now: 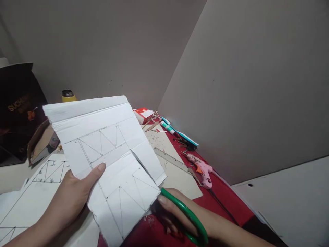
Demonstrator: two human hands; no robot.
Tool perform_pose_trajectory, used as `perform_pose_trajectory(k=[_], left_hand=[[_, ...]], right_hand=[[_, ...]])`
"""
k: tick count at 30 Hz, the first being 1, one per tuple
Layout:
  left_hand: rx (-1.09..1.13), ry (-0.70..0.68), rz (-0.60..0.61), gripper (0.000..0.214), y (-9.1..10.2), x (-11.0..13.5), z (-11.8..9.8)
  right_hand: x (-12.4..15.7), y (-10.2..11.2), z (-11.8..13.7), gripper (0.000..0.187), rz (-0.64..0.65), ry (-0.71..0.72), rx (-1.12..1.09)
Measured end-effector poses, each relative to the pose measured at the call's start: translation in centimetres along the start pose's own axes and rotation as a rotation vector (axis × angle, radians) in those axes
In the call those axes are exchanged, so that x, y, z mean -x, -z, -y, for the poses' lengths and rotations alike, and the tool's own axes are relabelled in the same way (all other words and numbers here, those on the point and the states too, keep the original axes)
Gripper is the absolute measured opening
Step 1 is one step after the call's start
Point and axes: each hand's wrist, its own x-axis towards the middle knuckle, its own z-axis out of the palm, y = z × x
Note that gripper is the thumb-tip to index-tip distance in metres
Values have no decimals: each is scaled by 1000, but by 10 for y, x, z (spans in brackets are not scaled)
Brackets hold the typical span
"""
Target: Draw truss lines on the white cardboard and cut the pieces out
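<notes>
My left hand (70, 195) grips a white cardboard sheet (108, 151) marked with pencilled triangles, thumb on top near its left edge. The sheet is held up over the table and has a slit running down from its middle. My right hand (174, 212) is closed in the green handles of a pair of scissors (190, 216) at the sheet's lower right edge. The scissor blades are hidden behind the cardboard.
A pink hot glue gun (202, 168), a clear ruler (172, 160) and a glue stick (167, 127) lie on the red table cover (226, 195). Another drawn sheet (31, 195) lies at left. A yellow flask (68, 95) and dark box (17, 109) stand behind.
</notes>
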Motion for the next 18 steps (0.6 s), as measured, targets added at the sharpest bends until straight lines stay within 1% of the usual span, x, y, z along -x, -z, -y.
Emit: perform_pose_trajectory(k=[4, 6, 9, 11, 15, 18], left_hand=[[61, -23, 61, 56, 0, 1, -2], [60, -14, 67, 57, 1, 1, -2], [94, 15, 71, 57, 3, 3, -2], [125, 29, 67, 57, 3, 4, -2], [162, 35, 33, 63, 1, 6, -2], [164, 60, 8, 66, 0, 5, -2]], right_hand=[[6, 5, 3, 58, 31, 10, -2], [6, 6, 7, 54, 0, 25, 47], [2, 5, 17, 51, -69, 141, 209], [-2, 4, 24, 49, -64, 199, 261], [-9, 3, 31, 46, -52, 209, 194], [-10, 5, 28, 47, -76, 210, 191]])
